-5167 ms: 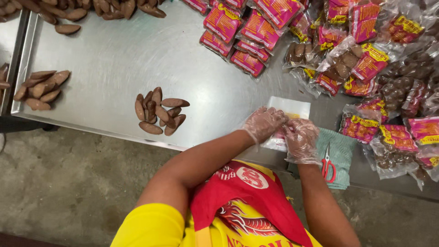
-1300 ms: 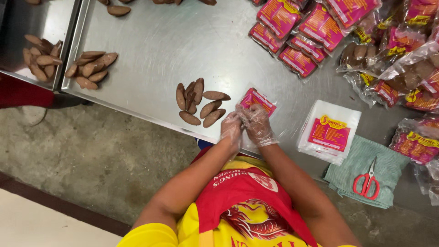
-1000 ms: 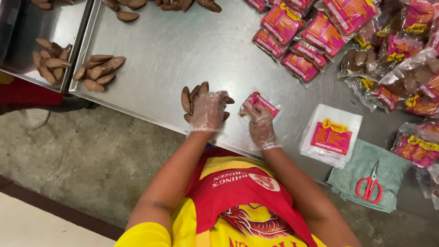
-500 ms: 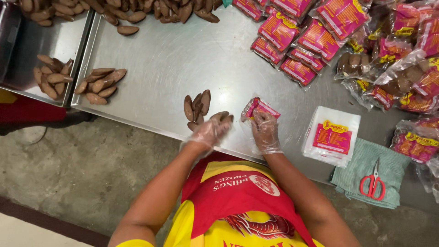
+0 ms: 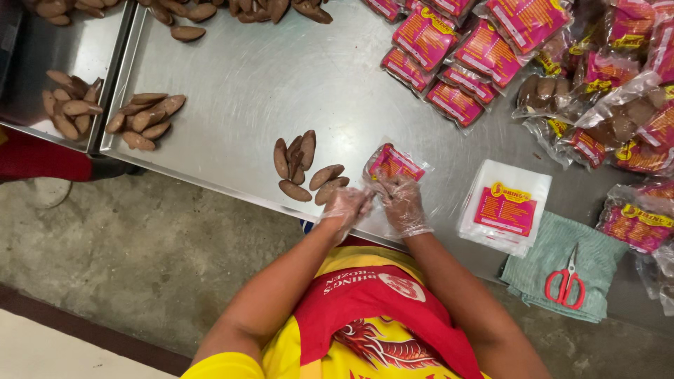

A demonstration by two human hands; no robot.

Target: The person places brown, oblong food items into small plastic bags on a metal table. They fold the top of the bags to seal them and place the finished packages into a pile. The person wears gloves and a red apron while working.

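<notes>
Both hands wear thin clear plastic gloves and meet at the near edge of the brushed steel table [image 5: 232, 91]. The right hand [image 5: 401, 203] has its fingers curled around the lower end of a clear plastic pouch with a pink printed label [image 5: 392, 165], which lies flat on the steel just beyond the fingertips. The left hand [image 5: 345, 205] is loosely closed with its fingertips touching that same pouch end; whether it grips anything of its own cannot be told. Just beyond and to the outer side of the left fingers sits a small heap of brown, flat, oval pieces [image 5: 303, 167], the nearest almost touching the glove. To the outer side of the right fingers lies a white stack of empty pink-labelled pouches [image 5: 505, 207], and past it red-handled scissors [image 5: 566, 281] on a green cloth [image 5: 540, 253]. Ahead of the fingers the steel stays bare until the filled pink packets [image 5: 449, 67] far right, and another brown heap [image 5: 144, 119] by the table's far-left edge. Half a second ago the left hand hung below the table edge, apart from the pouch; now it has come up to join the right one.
</notes>
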